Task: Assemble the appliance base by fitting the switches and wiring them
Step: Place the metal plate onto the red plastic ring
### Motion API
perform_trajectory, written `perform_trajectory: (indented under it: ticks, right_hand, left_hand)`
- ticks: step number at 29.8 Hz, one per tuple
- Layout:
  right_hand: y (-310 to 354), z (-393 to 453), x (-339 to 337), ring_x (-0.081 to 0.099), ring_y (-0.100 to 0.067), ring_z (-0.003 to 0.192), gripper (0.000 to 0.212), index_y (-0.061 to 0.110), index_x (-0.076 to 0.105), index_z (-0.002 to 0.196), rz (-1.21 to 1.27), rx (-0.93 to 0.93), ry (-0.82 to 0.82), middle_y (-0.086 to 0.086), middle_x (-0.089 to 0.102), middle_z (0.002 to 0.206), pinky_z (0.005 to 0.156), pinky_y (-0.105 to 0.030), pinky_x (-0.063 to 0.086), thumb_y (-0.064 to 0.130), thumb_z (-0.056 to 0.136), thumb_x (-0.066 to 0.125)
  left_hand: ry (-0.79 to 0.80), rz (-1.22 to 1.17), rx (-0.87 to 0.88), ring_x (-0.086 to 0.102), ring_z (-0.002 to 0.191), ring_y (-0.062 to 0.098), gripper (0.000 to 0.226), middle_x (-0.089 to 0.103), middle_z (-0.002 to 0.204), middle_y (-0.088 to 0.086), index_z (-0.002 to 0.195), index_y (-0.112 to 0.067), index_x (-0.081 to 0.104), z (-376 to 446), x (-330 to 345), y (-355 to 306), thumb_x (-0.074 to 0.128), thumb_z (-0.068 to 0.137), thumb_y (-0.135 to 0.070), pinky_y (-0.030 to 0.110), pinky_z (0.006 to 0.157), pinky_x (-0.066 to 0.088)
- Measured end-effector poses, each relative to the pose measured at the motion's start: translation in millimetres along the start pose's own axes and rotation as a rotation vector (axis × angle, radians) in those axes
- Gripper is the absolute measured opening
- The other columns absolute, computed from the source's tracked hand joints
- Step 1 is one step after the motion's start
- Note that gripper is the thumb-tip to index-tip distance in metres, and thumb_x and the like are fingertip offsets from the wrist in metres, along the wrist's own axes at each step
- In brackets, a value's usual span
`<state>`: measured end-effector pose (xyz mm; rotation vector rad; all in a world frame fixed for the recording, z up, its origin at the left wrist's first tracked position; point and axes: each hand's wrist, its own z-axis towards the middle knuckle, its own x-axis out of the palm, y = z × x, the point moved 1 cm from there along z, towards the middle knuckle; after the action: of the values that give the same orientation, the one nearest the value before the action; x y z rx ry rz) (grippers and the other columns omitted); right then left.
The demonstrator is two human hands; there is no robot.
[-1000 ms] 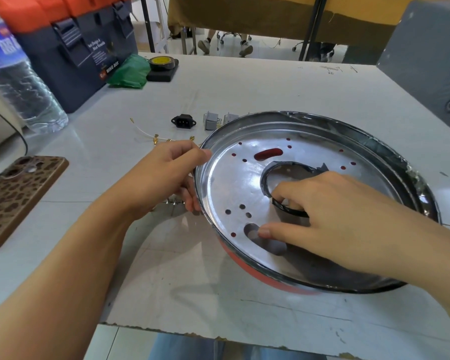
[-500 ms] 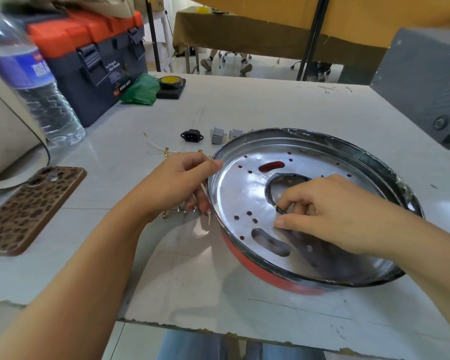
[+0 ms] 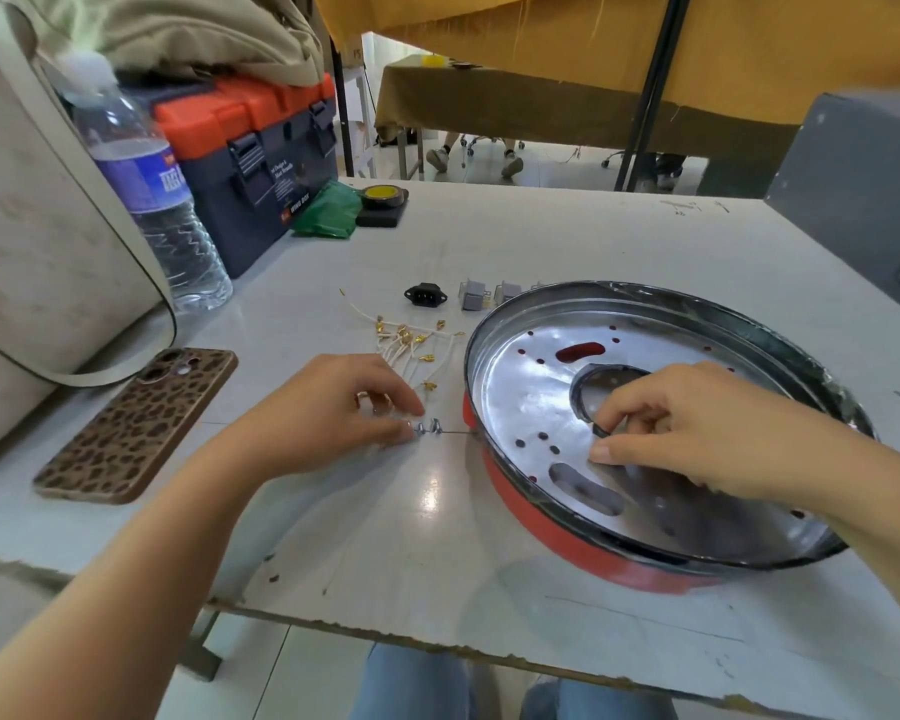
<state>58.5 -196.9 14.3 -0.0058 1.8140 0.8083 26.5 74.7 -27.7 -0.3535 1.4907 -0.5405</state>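
Observation:
The round appliance base point(image 3: 541, 517), red outside and shiny metal inside, lies on the table at the right. My right hand point(image 3: 697, 428) reaches into it and pinches the dark rim of its central hole point(image 3: 588, 379). My left hand point(image 3: 333, 407) rests on the table just left of the base, fingertips pinching small silver terminals point(image 3: 430, 426). Behind that hand lies a bunch of white wires with gold terminals point(image 3: 411, 345). Farther back are a black power socket point(image 3: 426, 294) and two grey switches point(image 3: 473, 294), loose on the table.
A phone in a spotted case point(image 3: 136, 423) lies at the left, with a water bottle point(image 3: 152, 200), a beige bag point(image 3: 32, 226) and an orange-lidded toolbox point(image 3: 250, 163) behind it. A green bag point(image 3: 328, 213) and tape roll point(image 3: 383, 195) sit mid-back. A grey box point(image 3: 863, 200) stands at the right.
My left hand has come off the base's rim and dropped left onto the table, uncovering the wires. My right hand stays at the central hole. The view has tilted upward.

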Motion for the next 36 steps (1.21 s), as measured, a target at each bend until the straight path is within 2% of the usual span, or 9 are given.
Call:
perform_trajectory:
  ticks: [3, 8, 12, 17, 20, 24, 27, 33, 36]
  right_hand:
    - [-0.3, 0.2, 0.1, 0.047, 0.001, 0.042, 0.014, 0.023, 0.071, 0.081, 0.012, 0.012, -0.008, 0.004, 0.067, 0.060, 0.042, -0.012, 0.035, 0.037, 0.080, 0.070]
    - [-2.4, 0.8, 0.7, 0.047, 0.002, 0.041, 0.015, 0.022, 0.072, 0.082, 0.025, 0.007, -0.015, 0.003, 0.069, 0.063, 0.040, -0.010, 0.034, 0.037, 0.080, 0.070]
    - [-4.3, 1.8, 0.8, 0.046, 0.001, 0.040, 0.016, 0.021, 0.072, 0.084, 0.035, 0.004, -0.029, 0.000, 0.069, 0.066, 0.040, -0.011, 0.034, 0.037, 0.079, 0.071]
    - [-4.1, 2.3, 1.2, 0.048, 0.005, 0.042, 0.016, 0.023, 0.071, 0.086, 0.000, -0.009, -0.042, 0.007, 0.065, 0.063, 0.043, -0.010, 0.036, 0.038, 0.080, 0.072]
    - [-3.2, 1.9, 1.5, 0.050, 0.012, 0.048, 0.018, 0.024, 0.069, 0.090, -0.012, -0.014, -0.059, 0.011, 0.064, 0.069, 0.048, -0.006, 0.037, 0.037, 0.079, 0.073]
    - [-4.0, -4.2, -3.2, 0.053, 0.014, 0.064, 0.015, 0.024, 0.071, 0.087, -0.006, -0.096, -0.197, 0.014, 0.064, 0.069, 0.058, -0.003, 0.038, 0.036, 0.079, 0.072]
    - [-18.6, -12.6, -21.1, 0.057, 0.003, 0.052, 0.004, 0.028, 0.072, 0.080, 0.147, -0.097, -0.325, 0.016, 0.064, 0.058, 0.049, -0.008, 0.040, 0.031, 0.081, 0.069]
    - [-97.3, -20.8, -60.8, 0.053, -0.001, 0.052, 0.014, 0.014, 0.070, 0.086, 0.466, 0.029, -0.809, 0.000, 0.066, 0.071, 0.048, -0.012, 0.043, 0.007, 0.088, 0.058]
    - [-133.6, -17.7, -58.4, 0.058, -0.010, 0.063, 0.014, 0.014, 0.069, 0.085, 0.369, 0.215, -0.687, -0.002, 0.066, 0.076, 0.053, -0.019, 0.045, 0.006, 0.088, 0.058]
  left_hand:
    - [0.002, 0.080, 0.021, 0.053, 0.087, 0.003, 0.012, 0.059, 0.096, -0.010, 0.090, -0.028, 0.072, 0.9, 5.8, -2.7, 0.074, 0.079, -0.024, 0.006, 0.069, 0.035]
    - [-0.043, 0.104, 0.030, 0.052, 0.091, 0.010, 0.004, 0.056, 0.097, -0.009, 0.083, -0.028, 0.070, 3.3, 13.5, -9.0, 0.073, 0.080, -0.028, 0.021, 0.078, 0.037]
    - [-0.086, 0.075, 0.026, 0.051, 0.086, 0.008, 0.011, 0.056, 0.092, -0.009, 0.074, -0.030, 0.066, 3.5, 15.3, -8.0, 0.072, 0.081, -0.024, 0.018, 0.072, 0.036]
    - [-0.296, -0.290, -0.044, 0.061, 0.069, 0.016, 0.010, 0.069, 0.076, 0.001, 0.072, -0.016, 0.066, 5.0, 4.4, -10.7, 0.072, 0.080, -0.015, 0.025, 0.064, 0.047]
    - [-0.333, -0.542, -0.025, 0.067, 0.066, 0.007, 0.010, 0.072, 0.074, 0.005, 0.077, -0.005, 0.063, 8.0, -1.2, -24.4, 0.071, 0.080, -0.011, 0.014, 0.061, 0.051]
    - [-0.301, -0.632, 0.080, 0.066, 0.062, 0.008, 0.007, 0.072, 0.071, 0.005, 0.078, -0.010, 0.065, 15.7, -0.5, -50.5, 0.067, 0.082, -0.004, 0.012, 0.058, 0.048]
    - [-0.275, -0.613, 0.123, 0.064, 0.059, 0.008, 0.005, 0.071, 0.069, 0.003, 0.080, -0.014, 0.070, 23.5, 2.9, -67.6, 0.068, 0.081, -0.010, 0.014, 0.059, 0.050]
    - [-0.210, -0.513, 0.188, 0.062, 0.057, 0.010, 0.004, 0.069, 0.066, 0.002, 0.081, -0.017, 0.071, 36.8, 12.6, -94.4, 0.068, 0.083, -0.014, 0.021, 0.064, 0.055]
    - [-0.202, -0.463, 0.189, 0.063, 0.060, 0.009, 0.009, 0.070, 0.067, 0.000, 0.075, -0.022, 0.072, 39.3, 17.3, -101.0, 0.069, 0.083, -0.019, 0.026, 0.067, 0.055]
